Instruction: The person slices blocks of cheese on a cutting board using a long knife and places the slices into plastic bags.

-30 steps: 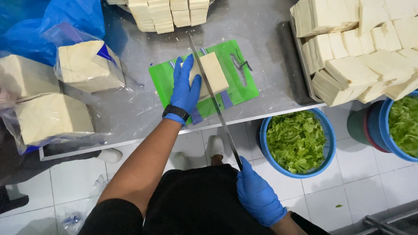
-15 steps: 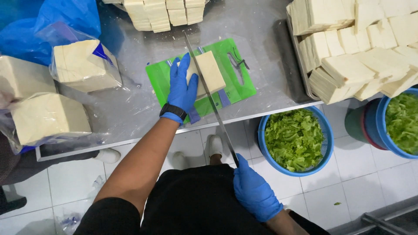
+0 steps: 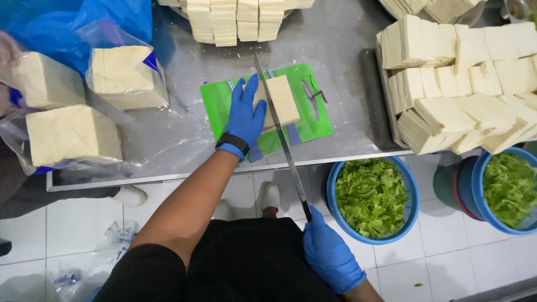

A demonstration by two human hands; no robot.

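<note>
A pale tofu block [image 3: 279, 100] lies on a green cutting board [image 3: 313, 120] on the steel table [image 3: 184, 151]. My left hand [image 3: 244, 117], in a blue glove with a black wristband, presses flat on the block's left part. My right hand [image 3: 330, 257], also gloved, grips the handle of a long thin knife [image 3: 282, 140] close to my body. The blade runs forward across the block, its tip past the board's far edge.
Bagged tofu blocks [image 3: 72, 134] sit at the left on blue plastic. Cut slabs are stacked at the far edge [image 3: 224, 22] and in a tray [image 3: 458, 84] at the right. Two blue basins of chopped greens [image 3: 372, 196] [image 3: 509, 187] stand on the tiled floor.
The blade and my left hand hold nearly the same pose on the block; my right hand has eased slightly back toward my body.
</note>
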